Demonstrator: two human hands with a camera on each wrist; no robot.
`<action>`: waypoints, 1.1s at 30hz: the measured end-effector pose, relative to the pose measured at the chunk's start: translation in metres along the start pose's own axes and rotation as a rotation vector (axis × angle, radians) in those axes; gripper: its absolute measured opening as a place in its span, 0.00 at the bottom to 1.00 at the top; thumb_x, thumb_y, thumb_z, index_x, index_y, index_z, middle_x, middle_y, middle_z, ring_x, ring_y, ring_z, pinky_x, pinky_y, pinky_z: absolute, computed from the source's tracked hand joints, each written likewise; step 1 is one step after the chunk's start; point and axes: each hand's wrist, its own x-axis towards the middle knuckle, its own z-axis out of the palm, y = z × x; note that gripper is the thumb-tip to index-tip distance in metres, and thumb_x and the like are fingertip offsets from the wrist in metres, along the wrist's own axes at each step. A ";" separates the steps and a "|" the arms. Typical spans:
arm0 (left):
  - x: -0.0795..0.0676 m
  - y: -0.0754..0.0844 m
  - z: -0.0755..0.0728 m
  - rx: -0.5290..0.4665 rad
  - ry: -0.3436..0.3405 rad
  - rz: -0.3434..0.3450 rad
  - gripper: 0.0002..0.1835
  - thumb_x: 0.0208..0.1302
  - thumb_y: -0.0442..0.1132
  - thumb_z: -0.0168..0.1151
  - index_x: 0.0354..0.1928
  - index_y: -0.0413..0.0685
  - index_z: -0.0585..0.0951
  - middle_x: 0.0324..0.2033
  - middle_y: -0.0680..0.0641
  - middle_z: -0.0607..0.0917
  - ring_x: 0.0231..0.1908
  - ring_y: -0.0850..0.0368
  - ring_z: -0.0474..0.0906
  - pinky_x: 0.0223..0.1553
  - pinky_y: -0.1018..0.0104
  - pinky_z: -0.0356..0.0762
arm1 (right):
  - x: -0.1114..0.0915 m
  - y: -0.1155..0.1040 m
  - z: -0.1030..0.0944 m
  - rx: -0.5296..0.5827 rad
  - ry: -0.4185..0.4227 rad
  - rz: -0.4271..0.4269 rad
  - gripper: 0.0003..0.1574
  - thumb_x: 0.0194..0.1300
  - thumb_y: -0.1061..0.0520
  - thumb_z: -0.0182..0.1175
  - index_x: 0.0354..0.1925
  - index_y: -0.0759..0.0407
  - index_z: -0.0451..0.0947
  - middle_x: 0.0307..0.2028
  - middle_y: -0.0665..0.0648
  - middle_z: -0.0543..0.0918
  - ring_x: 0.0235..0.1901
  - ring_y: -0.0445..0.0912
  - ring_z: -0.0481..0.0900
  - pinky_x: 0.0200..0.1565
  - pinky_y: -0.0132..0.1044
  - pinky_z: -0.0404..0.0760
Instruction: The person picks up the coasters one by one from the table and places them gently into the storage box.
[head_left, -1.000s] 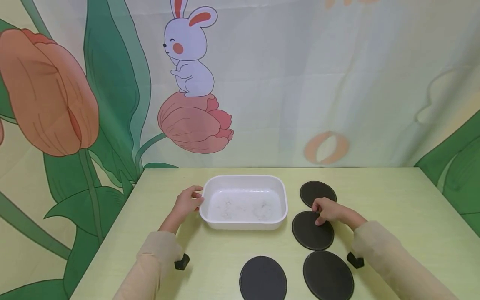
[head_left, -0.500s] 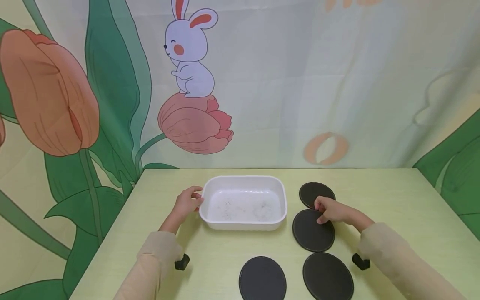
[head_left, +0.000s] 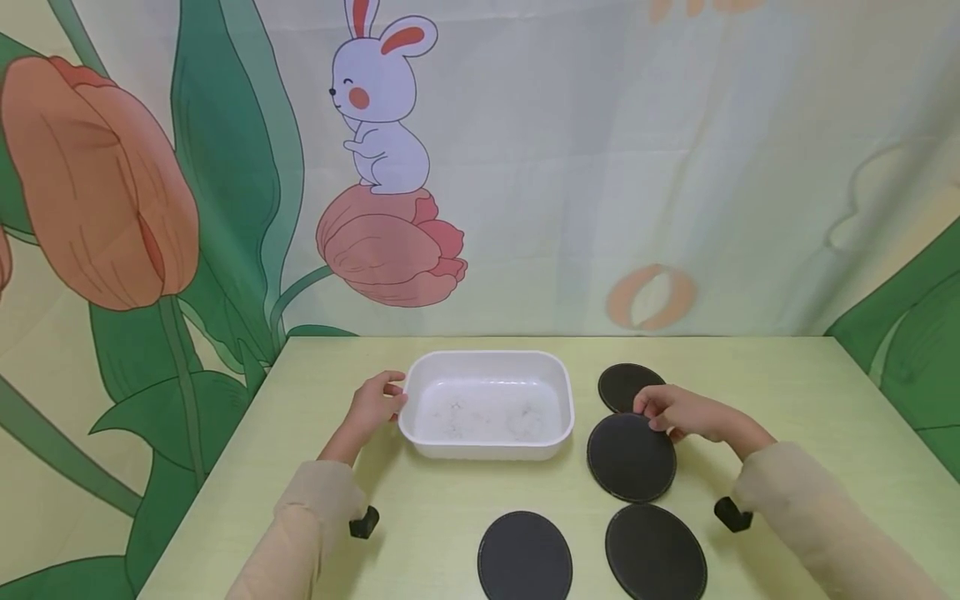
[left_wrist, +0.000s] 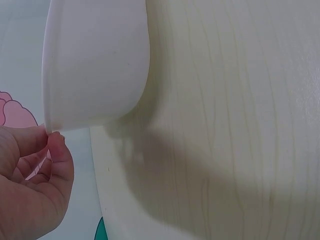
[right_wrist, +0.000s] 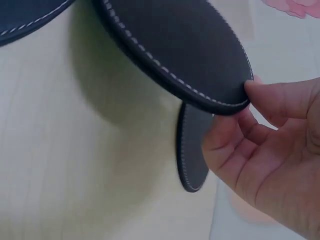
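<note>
A white rectangular basin (head_left: 491,452) stands on the table; its inside shows only faint grey marks. My left hand (head_left: 372,402) pinches the basin's left rim between thumb and fingers, plain in the left wrist view, where the basin wall (left_wrist: 97,65) is close by. On the right, my right hand (head_left: 690,414) pinches the far edge of a round black coaster (head_left: 630,460). In the right wrist view this stitched coaster (right_wrist: 175,45) is tilted, its gripped edge raised off the table. Behind it lies another black coaster (head_left: 626,387), partly covered by my fingers.
Two more black coasters lie nearer, one at the right (head_left: 656,552) and one at the front middle (head_left: 525,557). A printed cloth (head_left: 525,167) with a rabbit and tulips hangs behind the table's back edge. Black wrist devices stick out below both sleeves.
My right hand has shifted slightly right and up, and the coaster's far edge has risen with it. The left hand and basin stay in place.
</note>
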 end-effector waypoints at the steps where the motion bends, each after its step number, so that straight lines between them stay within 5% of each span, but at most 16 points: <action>1: 0.000 0.000 0.000 0.004 0.000 -0.001 0.22 0.60 0.31 0.54 0.57 0.40 0.67 0.44 0.38 0.75 0.40 0.49 0.74 0.34 0.66 0.81 | -0.001 -0.001 -0.002 0.014 -0.010 -0.006 0.12 0.56 0.71 0.45 0.40 0.66 0.64 0.28 0.54 0.65 0.23 0.44 0.66 0.22 0.33 0.69; 17: 0.001 0.003 -0.002 -0.001 -0.007 0.002 0.20 0.60 0.30 0.53 0.56 0.39 0.69 0.42 0.38 0.75 0.36 0.53 0.74 0.31 0.68 0.80 | -0.003 -0.024 -0.012 0.261 -0.086 -0.094 0.11 0.60 0.65 0.51 0.43 0.63 0.66 0.31 0.50 0.72 0.27 0.40 0.73 0.28 0.34 0.77; 24: 0.001 0.002 -0.001 -0.001 -0.020 -0.020 0.21 0.60 0.31 0.53 0.57 0.40 0.69 0.43 0.39 0.74 0.38 0.52 0.73 0.33 0.67 0.80 | 0.007 -0.031 -0.003 0.436 -0.067 -0.100 0.09 0.60 0.65 0.50 0.41 0.58 0.68 0.31 0.49 0.74 0.26 0.39 0.76 0.28 0.31 0.79; 33: 0.001 0.002 -0.001 -0.007 -0.015 -0.031 0.20 0.61 0.31 0.53 0.56 0.40 0.69 0.42 0.40 0.74 0.38 0.52 0.72 0.33 0.69 0.80 | 0.029 -0.051 0.014 0.523 0.006 -0.125 0.10 0.61 0.67 0.47 0.43 0.62 0.66 0.30 0.49 0.77 0.25 0.38 0.76 0.27 0.29 0.77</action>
